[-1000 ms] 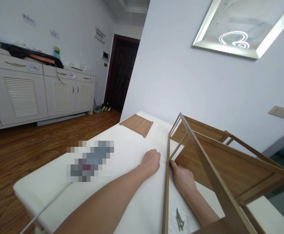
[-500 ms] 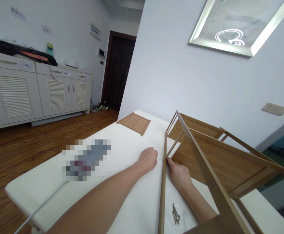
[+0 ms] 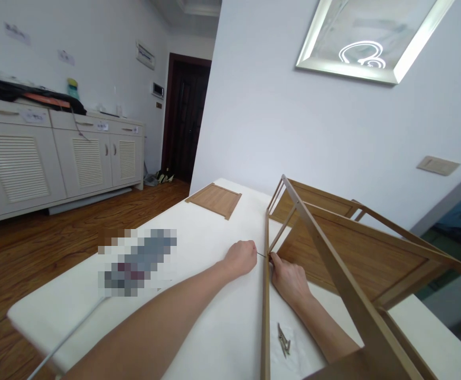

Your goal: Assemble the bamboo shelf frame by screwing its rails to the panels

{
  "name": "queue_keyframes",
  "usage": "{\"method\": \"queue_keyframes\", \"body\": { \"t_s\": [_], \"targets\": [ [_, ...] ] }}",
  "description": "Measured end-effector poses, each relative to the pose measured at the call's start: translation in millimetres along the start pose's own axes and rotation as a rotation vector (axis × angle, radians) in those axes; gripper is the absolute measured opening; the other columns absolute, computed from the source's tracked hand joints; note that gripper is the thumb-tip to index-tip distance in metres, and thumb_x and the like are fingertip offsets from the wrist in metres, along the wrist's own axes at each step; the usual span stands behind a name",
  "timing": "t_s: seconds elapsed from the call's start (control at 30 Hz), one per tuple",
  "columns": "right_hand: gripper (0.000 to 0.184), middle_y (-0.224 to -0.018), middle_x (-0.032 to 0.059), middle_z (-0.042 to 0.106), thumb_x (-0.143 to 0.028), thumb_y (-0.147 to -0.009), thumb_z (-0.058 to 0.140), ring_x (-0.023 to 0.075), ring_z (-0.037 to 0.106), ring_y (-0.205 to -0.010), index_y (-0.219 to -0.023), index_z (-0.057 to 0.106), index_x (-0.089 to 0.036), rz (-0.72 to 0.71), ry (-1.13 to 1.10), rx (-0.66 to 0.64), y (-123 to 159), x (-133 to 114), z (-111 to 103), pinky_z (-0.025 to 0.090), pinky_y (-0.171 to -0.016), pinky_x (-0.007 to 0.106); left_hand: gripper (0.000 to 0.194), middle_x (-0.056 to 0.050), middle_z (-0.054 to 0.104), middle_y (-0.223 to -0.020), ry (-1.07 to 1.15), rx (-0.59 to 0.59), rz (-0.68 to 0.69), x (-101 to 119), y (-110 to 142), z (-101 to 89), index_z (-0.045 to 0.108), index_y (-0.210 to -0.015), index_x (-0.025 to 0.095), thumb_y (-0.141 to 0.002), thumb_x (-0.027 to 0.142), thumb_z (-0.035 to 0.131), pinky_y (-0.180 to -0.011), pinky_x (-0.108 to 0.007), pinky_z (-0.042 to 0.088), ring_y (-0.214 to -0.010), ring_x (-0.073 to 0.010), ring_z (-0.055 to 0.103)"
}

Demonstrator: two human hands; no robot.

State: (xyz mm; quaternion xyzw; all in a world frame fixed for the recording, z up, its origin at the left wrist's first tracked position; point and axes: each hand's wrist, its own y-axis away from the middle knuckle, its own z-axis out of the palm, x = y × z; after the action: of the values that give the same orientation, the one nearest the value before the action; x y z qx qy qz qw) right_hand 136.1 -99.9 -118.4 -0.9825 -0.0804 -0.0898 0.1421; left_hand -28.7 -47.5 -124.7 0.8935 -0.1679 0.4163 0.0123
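Observation:
My left hand (image 3: 241,257) is closed in a fist around what looks like a hex key (image 3: 261,255). Only its thin metal shaft shows, reaching across to the near rail of a wooden shelf frame (image 3: 266,306). On the other side of that rail, my right hand (image 3: 291,277) pinches the frame where a slim crossbar (image 3: 282,231) meets it. My right fingertips are partly hidden by the rail. The frame lies on its side, with wooden panels (image 3: 357,253) fitted in it. Below my right hand, several long metal screws (image 3: 283,340) lie on a clear plastic bag.
A loose wooden panel (image 3: 214,199) lies flat at the far end of the white table (image 3: 210,338). Toward the left edge is a blurred-out object (image 3: 141,264) with a white cable (image 3: 69,335). The wall stands close behind the frame; a white cabinet (image 3: 59,153) is across the floor.
The hex key's shaft shows more plainly between my left fist and the rail. Both hands stay at the same joint, and the view has shifted slightly.

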Motion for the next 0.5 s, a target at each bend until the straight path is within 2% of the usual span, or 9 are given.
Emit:
{"method": "queue_keyframes", "body": {
  "t_s": [0.1, 0.2, 0.3, 0.4, 0.5],
  "targets": [
    [0.034, -0.089, 0.0082, 0.076, -0.005, -0.088, 0.042, 0.0187, 0.071, -0.076, -0.113, 0.061, -0.017, 0.009, -0.018, -0.015, 1, -2, -6, 0.038, -0.06, 0.024, 0.02, -0.016, 0.072, -0.092, 0.175, -0.052, -0.106, 10, 0, 4.8, 0.061, -0.095, 0.012, -0.091, 0.023, 0.044, -0.077, -0.039, 0.055, -0.08, -0.0251, 0.072],
    [0.031, -0.087, 0.0084, 0.075, -0.005, -0.089, 0.042, 0.0184, 0.07, -0.076, -0.111, 0.062, -0.017, 0.016, -0.038, -0.045, 1, -3, -11, 0.035, -0.059, 0.023, 0.019, -0.014, 0.071, -0.091, 0.396, -0.11, -0.237, 17, -2, 9.0, 0.054, -0.1, 0.011, -0.092, 0.02, 0.04, -0.06, -0.031, 0.057, -0.058, -0.0172, 0.069],
    [0.031, -0.089, 0.0098, 0.075, -0.006, -0.089, 0.043, 0.0191, 0.07, -0.077, -0.112, 0.061, -0.016, 0.026, -0.039, -0.066, 0, -4, -15, 0.034, -0.059, 0.024, 0.019, -0.017, 0.068, -0.099, 0.601, -0.123, -0.365, 21, -4, 11.2, 0.047, -0.107, 0.01, -0.092, 0.015, 0.037, -0.059, -0.028, 0.057, -0.058, -0.014, 0.068],
    [0.035, -0.091, 0.0096, 0.075, -0.004, -0.088, 0.042, 0.0202, 0.07, -0.079, -0.114, 0.06, -0.018, 0.05, -0.027, -0.069, -2, -4, -20, 0.032, -0.059, 0.026, 0.024, -0.019, 0.067, -0.088, 0.765, -0.146, -0.459, 22, -2, 13.6, 0.043, -0.111, 0.006, -0.089, 0.011, 0.035, -0.06, -0.032, 0.058, -0.058, -0.0176, 0.068],
    [0.033, -0.09, 0.0104, 0.075, -0.006, -0.088, 0.044, 0.0207, 0.07, -0.079, -0.114, 0.06, -0.017, 0.067, -0.04, -0.068, -4, -3, -22, 0.033, -0.06, 0.026, 0.023, -0.016, 0.066, -0.075, 0.904, -0.174, -0.496, 25, 3, 17.6, 0.044, -0.107, 0.005, -0.086, 0.01, 0.036, -0.061, -0.035, 0.057, -0.057, -0.0202, 0.067]
  ]
}}
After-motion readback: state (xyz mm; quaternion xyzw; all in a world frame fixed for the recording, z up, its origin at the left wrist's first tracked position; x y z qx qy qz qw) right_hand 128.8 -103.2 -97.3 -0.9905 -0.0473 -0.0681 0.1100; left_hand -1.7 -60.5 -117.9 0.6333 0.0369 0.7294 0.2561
